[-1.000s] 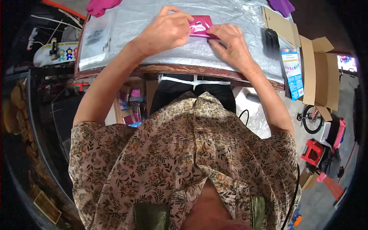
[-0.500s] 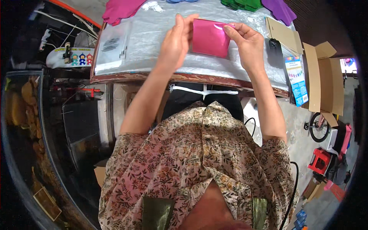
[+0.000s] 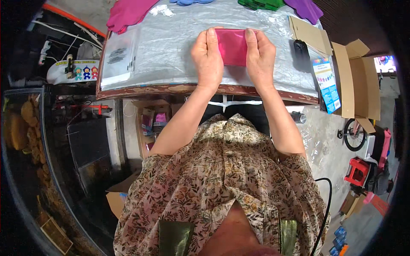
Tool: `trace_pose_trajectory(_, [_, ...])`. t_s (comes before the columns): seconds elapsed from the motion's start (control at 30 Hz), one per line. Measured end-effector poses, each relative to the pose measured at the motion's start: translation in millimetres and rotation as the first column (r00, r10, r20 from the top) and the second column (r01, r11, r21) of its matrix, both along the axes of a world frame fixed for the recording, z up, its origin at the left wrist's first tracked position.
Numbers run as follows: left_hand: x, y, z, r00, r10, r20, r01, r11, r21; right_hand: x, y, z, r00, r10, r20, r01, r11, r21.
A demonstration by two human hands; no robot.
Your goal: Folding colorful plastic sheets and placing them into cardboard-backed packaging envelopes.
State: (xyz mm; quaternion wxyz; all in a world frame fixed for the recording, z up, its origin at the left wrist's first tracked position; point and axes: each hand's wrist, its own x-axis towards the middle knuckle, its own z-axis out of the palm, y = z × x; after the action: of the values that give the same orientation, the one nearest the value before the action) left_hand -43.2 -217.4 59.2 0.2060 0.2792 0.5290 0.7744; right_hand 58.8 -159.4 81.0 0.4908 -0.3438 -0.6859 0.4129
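Evenly, both hands pinch the glossy pink packet (image 3: 232, 49): the left hand (image 3: 208, 62) at its nine o'clock edge, the right hand (image 3: 261, 59) at three, thumbs on top, the other fingers mostly hidden. Matching thumb pressure should keep the film flat; tugging outward could, I judge, crease or stretch it. The packet is over the table (image 3: 171, 55), whose wrinkled silvery cover ends in a chipped brown edge (image 3: 162, 88) towards six; whether packet and cover touch, I cannot tell. Taking the packet as centre, a clear plastic sleeve (image 3: 121, 64) lies at nine and a black object (image 3: 301, 51) at three. Farther off come green pieces (image 3: 261, 3) at one, purple pieces (image 3: 304, 9) at two and pink pieces (image 3: 128, 13) at ten. Beyond the tabletop, an open carton (image 3: 343, 81) stands past three, a skateboard (image 3: 64, 77) towards nine, and a bicycle wheel (image 3: 353, 136) at four.
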Motion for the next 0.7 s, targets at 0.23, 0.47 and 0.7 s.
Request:
trace_pose_trajectory(0.23, [7,-1,0,0.994,0.051,-0.094,-0.06,0.994,-0.096,3,-5,-2,1.0,0.013,-0.01,-0.014,0.993,-0.114])
trace_pose_trajectory(0.47, [-9,-12,10,0.946,-0.006,-0.323,-0.038,0.991,-0.13,33,35,35,0.865,0.413,0.285,-0.416,0.908,-0.055])
trace_pose_trajectory(0.7, [-22,-10,21,0.93,-0.297,-0.218,0.26,0.948,-0.184,32,59,57,0.652,0.658,0.376,-0.562,0.753,-0.344])
